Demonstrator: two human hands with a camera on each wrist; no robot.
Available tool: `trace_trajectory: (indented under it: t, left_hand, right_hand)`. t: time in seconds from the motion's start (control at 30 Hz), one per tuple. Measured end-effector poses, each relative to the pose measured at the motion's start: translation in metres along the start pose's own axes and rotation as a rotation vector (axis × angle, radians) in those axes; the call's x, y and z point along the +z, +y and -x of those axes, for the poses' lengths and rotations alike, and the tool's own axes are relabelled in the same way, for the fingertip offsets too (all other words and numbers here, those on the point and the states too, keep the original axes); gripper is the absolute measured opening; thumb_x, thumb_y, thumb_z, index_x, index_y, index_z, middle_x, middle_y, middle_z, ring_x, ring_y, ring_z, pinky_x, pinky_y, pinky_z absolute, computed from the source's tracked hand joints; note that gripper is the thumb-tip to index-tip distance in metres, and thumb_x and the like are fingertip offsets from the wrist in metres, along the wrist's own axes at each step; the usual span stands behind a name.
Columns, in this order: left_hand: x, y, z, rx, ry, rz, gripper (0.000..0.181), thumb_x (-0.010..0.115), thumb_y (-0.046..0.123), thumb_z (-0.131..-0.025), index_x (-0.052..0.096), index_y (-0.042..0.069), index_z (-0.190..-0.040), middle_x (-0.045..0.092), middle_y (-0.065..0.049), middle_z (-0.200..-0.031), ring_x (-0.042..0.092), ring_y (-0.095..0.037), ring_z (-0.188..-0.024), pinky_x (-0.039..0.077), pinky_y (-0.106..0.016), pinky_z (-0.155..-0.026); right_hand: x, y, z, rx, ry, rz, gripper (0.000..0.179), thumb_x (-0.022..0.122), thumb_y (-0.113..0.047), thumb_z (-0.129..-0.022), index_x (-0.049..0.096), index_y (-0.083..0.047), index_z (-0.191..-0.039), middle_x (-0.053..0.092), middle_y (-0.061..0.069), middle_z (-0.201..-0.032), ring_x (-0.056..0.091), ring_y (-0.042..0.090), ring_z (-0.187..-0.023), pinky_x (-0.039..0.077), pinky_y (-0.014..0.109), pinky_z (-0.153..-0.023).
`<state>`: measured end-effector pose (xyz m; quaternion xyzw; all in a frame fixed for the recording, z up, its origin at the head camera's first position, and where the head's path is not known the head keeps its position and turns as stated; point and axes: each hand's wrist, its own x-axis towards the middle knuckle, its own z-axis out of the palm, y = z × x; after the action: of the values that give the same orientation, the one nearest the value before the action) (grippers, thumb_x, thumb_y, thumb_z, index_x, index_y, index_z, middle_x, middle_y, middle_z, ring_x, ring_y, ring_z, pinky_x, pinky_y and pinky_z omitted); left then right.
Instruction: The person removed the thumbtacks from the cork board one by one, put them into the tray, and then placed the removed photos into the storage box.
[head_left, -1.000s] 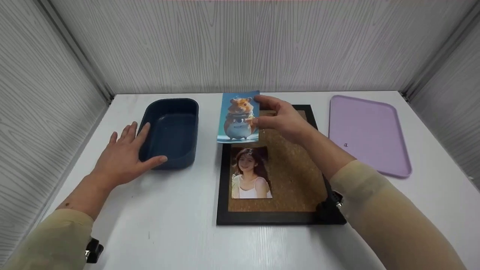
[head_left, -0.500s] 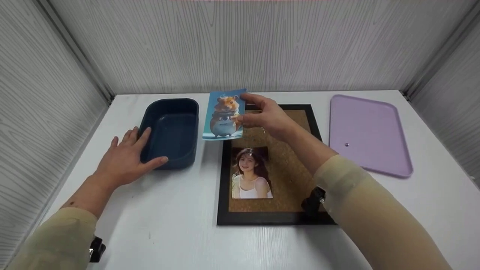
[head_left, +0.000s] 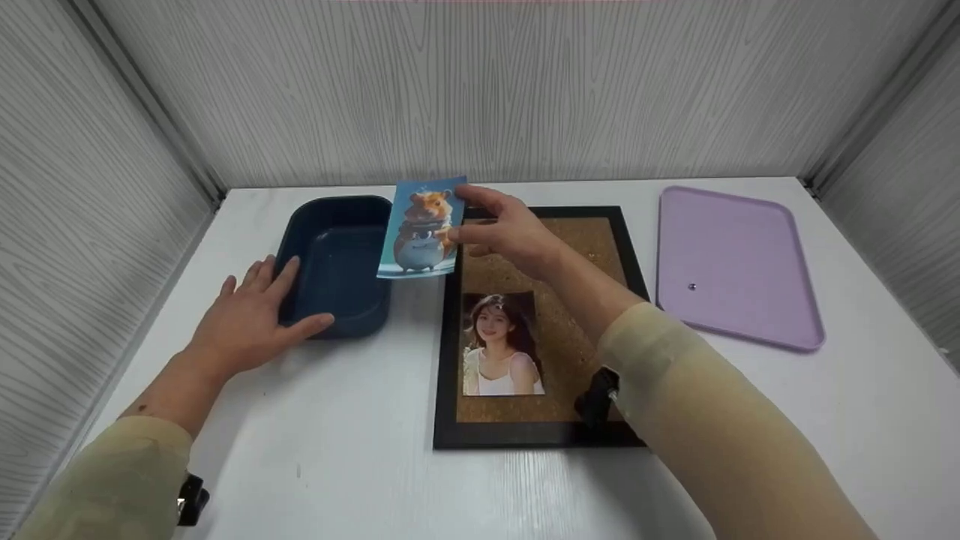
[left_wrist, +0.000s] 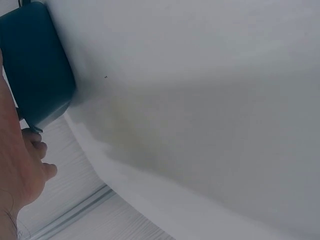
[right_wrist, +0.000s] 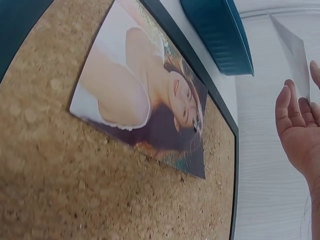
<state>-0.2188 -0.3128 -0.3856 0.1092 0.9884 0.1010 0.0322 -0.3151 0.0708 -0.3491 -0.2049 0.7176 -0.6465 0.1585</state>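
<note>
My right hand [head_left: 506,229] pinches the right edge of a hamster picture card [head_left: 421,229], held up between the dark blue bin and the corkboard; its white back [right_wrist: 295,52] faces the right wrist camera. With fingers spread, my left hand [head_left: 247,315] rests against the near left side of the bin [head_left: 352,327]. A portrait photo [head_left: 499,352] of a person lies on the lower left of the black-framed corkboard [head_left: 570,330], and a small pin sits at its top in the right wrist view. Most of the left fingers are hidden in the left wrist view.
A lilac tray [head_left: 739,262] lies at the right of the white table [head_left: 345,435], with one small shiny pin [head_left: 692,286] on it. Wood-grain panels [head_left: 480,90] stand behind and at both sides. My right forearm crosses over the corkboard.
My right hand has carried the hamster picture card leftward, from above the corkboard's top left corner to the bin's right edge. My left hand has hardly moved.
</note>
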Motion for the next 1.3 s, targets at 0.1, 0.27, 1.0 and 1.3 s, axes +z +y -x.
trace_trajectory:
  t: [0.1, 0.27, 1.0, 1.3]
  left_hand:
    - [0.0, -0.001, 0.001, -0.006, -0.003, -0.003, 0.111, 0.052, 0.078, -0.097, 0.015, 0.002, -0.17, 0.013, -0.038, -0.169, 0.012, -0.055, -0.157, 0.007, -0.073, -0.122]
    - [0.0, -0.006, 0.005, -0.015, -0.009, -0.001, 0.111, 0.052, 0.078, -0.097, 0.013, 0.003, -0.17, 0.011, -0.038, -0.169, 0.012, -0.055, -0.157, 0.008, -0.073, -0.122]
    - [-0.001, -0.003, 0.005, -0.02, -0.011, 0.009, 0.112, 0.051, 0.079, -0.097, 0.01, 0.005, -0.171, 0.011, -0.037, -0.17, 0.01, -0.054, -0.158, 0.009, -0.071, -0.124]
    - [-0.002, 0.002, 0.005, -0.016, 0.0, 0.009, 0.112, 0.052, 0.079, -0.097, 0.012, 0.005, -0.17, 0.013, -0.037, -0.17, 0.012, -0.054, -0.157, 0.01, -0.07, -0.124]
  right_hand:
    - [0.006, 0.0, -0.005, 0.0, -0.001, 0.012, 0.079, 0.078, -0.02, -0.099, 0.037, -0.014, -0.166, 0.045, 0.006, -0.162, 0.058, 0.024, -0.133, 0.053, 0.05, -0.107]
    - [0.019, 0.001, -0.015, 0.009, -0.009, 0.031, 0.081, 0.08, -0.021, -0.097, 0.038, -0.015, -0.166, 0.045, 0.006, -0.161, 0.06, 0.023, -0.129, 0.057, 0.04, -0.1]
    - [0.049, 0.005, -0.035, 0.047, -0.077, 0.054, 0.08, 0.081, -0.019, -0.096, 0.04, -0.016, -0.165, 0.045, 0.005, -0.162, 0.06, 0.021, -0.13, 0.058, 0.039, -0.097]
    - [0.048, 0.007, -0.035, 0.072, -0.081, 0.068, 0.081, 0.081, -0.018, -0.096, 0.039, -0.016, -0.166, 0.044, 0.005, -0.163, 0.056, 0.025, -0.138, 0.058, 0.039, -0.099]
